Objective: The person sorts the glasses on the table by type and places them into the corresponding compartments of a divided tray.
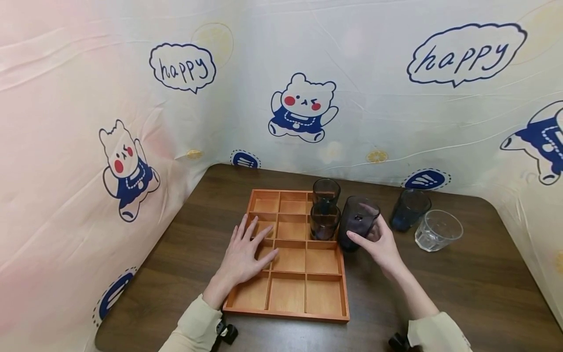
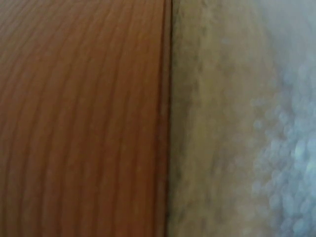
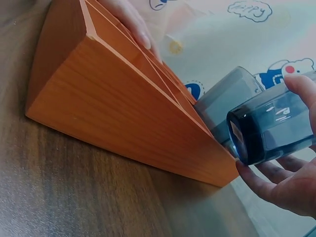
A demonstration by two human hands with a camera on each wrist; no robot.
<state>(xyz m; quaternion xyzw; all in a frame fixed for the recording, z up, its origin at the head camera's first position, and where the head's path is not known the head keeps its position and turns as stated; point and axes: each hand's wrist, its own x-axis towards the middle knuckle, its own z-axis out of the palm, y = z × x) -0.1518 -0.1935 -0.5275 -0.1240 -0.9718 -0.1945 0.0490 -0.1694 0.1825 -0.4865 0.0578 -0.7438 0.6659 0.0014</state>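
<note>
My right hand (image 1: 381,244) grips a dark blue drinking glass (image 1: 359,215) between thumb and fingers, at the right edge of the wooden compartment tray (image 1: 288,313). In the right wrist view the held glass (image 3: 276,123) is raised beside the tray's rim, its thick base facing the tray. Two other dark glasses stand in the tray's right column, one in the back compartment (image 1: 326,189) and one in the compartment in front of it (image 1: 324,225). My left hand (image 1: 244,254) rests over the tray's left side, fingers spread, holding nothing.
To the right on the brown table (image 1: 475,293) stand another dark blue glass (image 1: 410,210) and a clear glass (image 1: 438,232), close together. A printed cloth (image 1: 374,122) hangs behind the table and along its left side. Thin dividers (image 1: 288,273) separate the tray's compartments.
</note>
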